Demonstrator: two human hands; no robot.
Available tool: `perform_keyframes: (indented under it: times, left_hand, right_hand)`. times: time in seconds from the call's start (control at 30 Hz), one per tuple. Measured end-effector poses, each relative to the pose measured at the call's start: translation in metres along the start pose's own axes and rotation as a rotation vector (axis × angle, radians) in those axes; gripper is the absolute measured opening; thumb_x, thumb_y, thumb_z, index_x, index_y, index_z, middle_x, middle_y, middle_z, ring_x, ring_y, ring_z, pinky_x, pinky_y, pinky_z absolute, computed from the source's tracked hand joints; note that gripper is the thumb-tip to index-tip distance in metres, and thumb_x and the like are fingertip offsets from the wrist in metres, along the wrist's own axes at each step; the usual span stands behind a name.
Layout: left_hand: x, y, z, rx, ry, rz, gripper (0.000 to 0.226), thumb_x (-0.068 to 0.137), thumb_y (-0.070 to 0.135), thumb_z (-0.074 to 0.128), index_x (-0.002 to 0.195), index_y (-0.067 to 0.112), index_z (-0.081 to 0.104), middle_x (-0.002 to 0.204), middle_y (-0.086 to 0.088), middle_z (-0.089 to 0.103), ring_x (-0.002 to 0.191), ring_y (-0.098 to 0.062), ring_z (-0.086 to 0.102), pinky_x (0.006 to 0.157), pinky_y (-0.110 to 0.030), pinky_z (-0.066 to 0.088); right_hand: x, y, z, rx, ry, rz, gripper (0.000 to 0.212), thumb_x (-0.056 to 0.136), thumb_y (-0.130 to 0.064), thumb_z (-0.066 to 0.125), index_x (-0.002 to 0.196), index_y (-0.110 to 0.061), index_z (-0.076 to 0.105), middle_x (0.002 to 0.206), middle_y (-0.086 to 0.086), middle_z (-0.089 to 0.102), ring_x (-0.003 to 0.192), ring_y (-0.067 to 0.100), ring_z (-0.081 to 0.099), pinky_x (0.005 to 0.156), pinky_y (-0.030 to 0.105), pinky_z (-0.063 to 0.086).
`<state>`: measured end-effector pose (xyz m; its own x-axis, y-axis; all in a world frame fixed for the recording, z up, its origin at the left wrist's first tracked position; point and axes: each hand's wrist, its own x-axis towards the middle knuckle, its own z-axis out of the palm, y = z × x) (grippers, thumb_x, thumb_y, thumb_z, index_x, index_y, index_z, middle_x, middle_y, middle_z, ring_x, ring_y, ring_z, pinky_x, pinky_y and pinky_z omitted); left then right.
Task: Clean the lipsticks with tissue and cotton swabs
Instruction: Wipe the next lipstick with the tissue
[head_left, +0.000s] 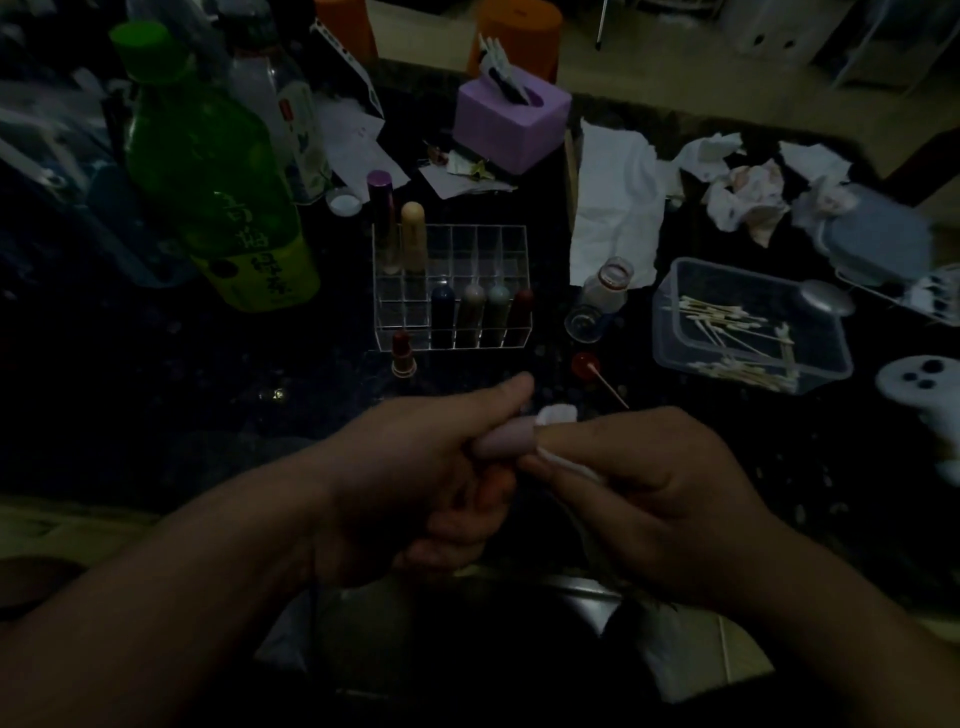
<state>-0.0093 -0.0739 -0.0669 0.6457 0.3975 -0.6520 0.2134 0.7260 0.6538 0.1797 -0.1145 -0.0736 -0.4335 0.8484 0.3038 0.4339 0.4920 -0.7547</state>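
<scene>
My left hand (426, 467) grips a pale lilac lipstick (506, 439) near the table's front edge, its rounded end pointing right. My right hand (639, 493) pinches a white tissue (558, 415) against that end. A clear acrylic organiser (449, 286) stands behind, with several lipsticks upright in its slots. One red lipstick (402, 353) stands on the table just in front of it. A used cotton swab (608, 387) lies beside a small red cap (584, 364). More cotton swabs fill a clear plastic tub (748, 325) at the right.
A green bottle (218, 176) and clear bottles stand at the left. A purple tissue box (511, 122) sits at the back, with flat and crumpled tissues (743, 192) to its right. A small glass bottle (605, 288) stands by the tub. A white controller (924, 384) lies far right.
</scene>
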Motion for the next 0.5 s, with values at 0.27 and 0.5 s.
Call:
perform_keyframes:
  times: [0.27, 0.5]
  left_hand:
    - [0.005, -0.008, 0.014, -0.016, 0.092, 0.326, 0.037, 0.082, 0.053, 0.052, 0.064, 0.021, 0.053, 0.051, 0.002, 0.031, 0.04, -0.011, 0.022, 0.042, -0.023, 0.012]
    - [0.004, -0.021, 0.0, 0.679, 0.373, 0.796, 0.024, 0.096, 0.049, 0.053, 0.085, 0.028, 0.053, 0.068, 0.009, 0.055, 0.056, 0.002, 0.048, 0.053, -0.01, 0.036]
  right_hand:
    - [-0.006, -0.003, 0.007, 0.518, 0.09, 0.406, 0.021, 0.093, -0.016, 0.059, 0.092, -0.01, 0.079, 0.088, 0.005, 0.077, 0.079, 0.016, 0.072, 0.07, 0.025, 0.055]
    - [-0.002, -0.004, 0.004, 1.187, 0.025, 0.733, 0.031, 0.086, -0.02, 0.065, 0.108, 0.001, 0.073, 0.11, 0.028, 0.069, 0.098, 0.029, 0.067, 0.085, 0.029, 0.052]
